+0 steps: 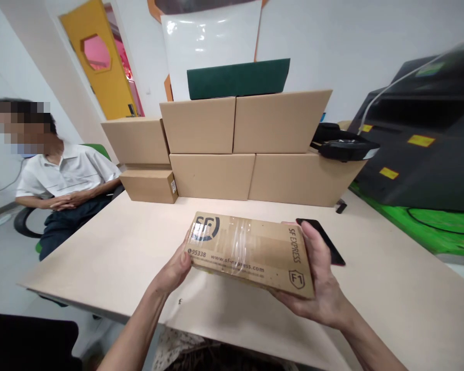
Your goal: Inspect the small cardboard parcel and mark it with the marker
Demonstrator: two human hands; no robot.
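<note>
I hold a small brown cardboard parcel (251, 250), printed with an SF Express logo and sealed with clear tape, just above the pale wooden table (112, 252). My left hand (174, 270) grips its left end, thumb on the top edge. My right hand (320, 281) wraps around its right end from below, fingers closed on it. A black phone (327, 239) lies on the table right behind my right hand.
Several stacked cardboard boxes (251, 144) line the table's far side, with a dark green box (237, 77) on top. A black machine (425, 134) stands at the right. A seated person in a white shirt (67, 175) is at the left.
</note>
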